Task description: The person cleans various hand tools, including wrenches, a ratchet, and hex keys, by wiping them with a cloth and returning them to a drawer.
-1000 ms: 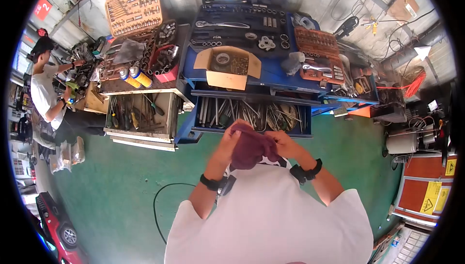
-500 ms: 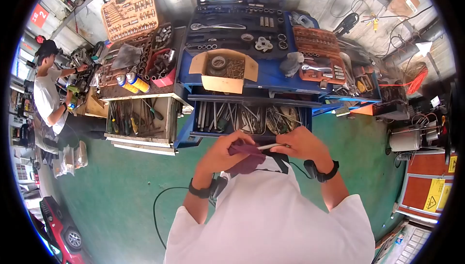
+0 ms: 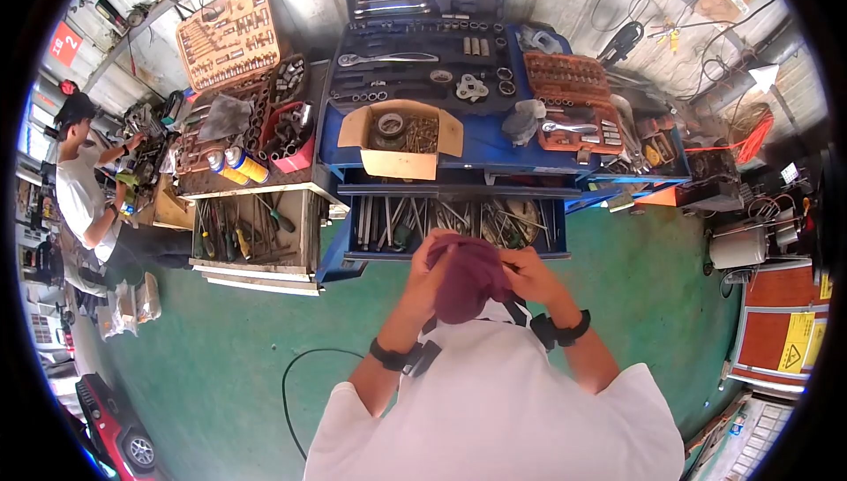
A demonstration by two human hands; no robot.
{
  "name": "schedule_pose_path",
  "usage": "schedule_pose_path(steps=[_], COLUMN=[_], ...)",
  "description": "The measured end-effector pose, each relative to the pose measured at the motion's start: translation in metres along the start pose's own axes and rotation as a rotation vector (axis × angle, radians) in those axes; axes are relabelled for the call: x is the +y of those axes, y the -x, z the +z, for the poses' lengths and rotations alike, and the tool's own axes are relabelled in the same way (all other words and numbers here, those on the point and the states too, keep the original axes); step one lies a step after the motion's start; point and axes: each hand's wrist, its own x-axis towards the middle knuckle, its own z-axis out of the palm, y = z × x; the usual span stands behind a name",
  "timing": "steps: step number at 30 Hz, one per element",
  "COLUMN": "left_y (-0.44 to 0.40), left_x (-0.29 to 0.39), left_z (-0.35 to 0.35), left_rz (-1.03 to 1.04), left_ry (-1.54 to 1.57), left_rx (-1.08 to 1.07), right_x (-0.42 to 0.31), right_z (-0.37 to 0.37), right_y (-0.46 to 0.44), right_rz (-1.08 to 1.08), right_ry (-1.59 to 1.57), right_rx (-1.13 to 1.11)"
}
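A maroon cloth (image 3: 472, 282) is bunched in front of my chest, over the near edge of the open blue drawer (image 3: 371, 256). My left hand (image 3: 430, 271) grips it from the left, with some fingers behind the folds. At the cloth's right edge, my right hand (image 3: 535, 278) is closed, its fingertips against the fabric. Whatever my right fingers hold is covered by the cloth and the hand. Long metal tools (image 3: 388, 221) lie in the drawer just beyond both hands.
A cardboard box (image 3: 401, 166) with tape and small parts stands on the blue bench. Around it are a large socket set (image 3: 415, 62), an orange socket case (image 3: 582, 137) and spray cans (image 3: 247, 166). A screwdriver drawer (image 3: 256, 260) juts out left. A co-worker (image 3: 84, 190) stands far left.
The cloth has come up and spread between my hands. The slim light metal tool seen in my right fingers is now out of sight. My view has shifted slightly.
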Motion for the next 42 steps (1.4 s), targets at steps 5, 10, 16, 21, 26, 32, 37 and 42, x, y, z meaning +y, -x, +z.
schedule_pose_path(steps=[5,10,16,21,26,32,37,42], left_y=[0.002,0.014,0.021,0.013,0.01,0.007,-0.004,-0.007], left_x=[-0.003,0.004,0.015,0.01,0.021,0.029,0.024,0.014], left_z=[0.0,-0.007,-0.016,-0.012,-0.007,-0.001,-0.006,-0.004], left_rz=[0.365,0.424,0.357,0.518,0.475,0.399,0.415,0.524], left_ry=[-0.436,-0.622,-0.796,-0.983,-0.807,-0.838,-0.706,-0.655], left_rx=[0.131,0.235,0.125,0.144,0.338,0.059,0.036,0.154], right_x=[0.003,-0.006,-0.028,-0.026,-0.024,-0.02,-0.02,-0.001], right_z=[0.011,0.0,-0.009,0.002,0.001,0.004,0.003,0.004], right_y=[0.001,-0.002,-0.02,-0.026,-0.02,-0.008,-0.01,-0.012], right_rz=[0.022,0.079,0.101,0.008,0.101,0.105,0.352,0.345], right_ry=[-0.033,0.151,0.337,0.193,0.019,-0.216,-0.609,-0.57], right_rx=[0.103,-0.005,-0.051,-0.074,-0.108,-0.285,-0.55,-0.557])
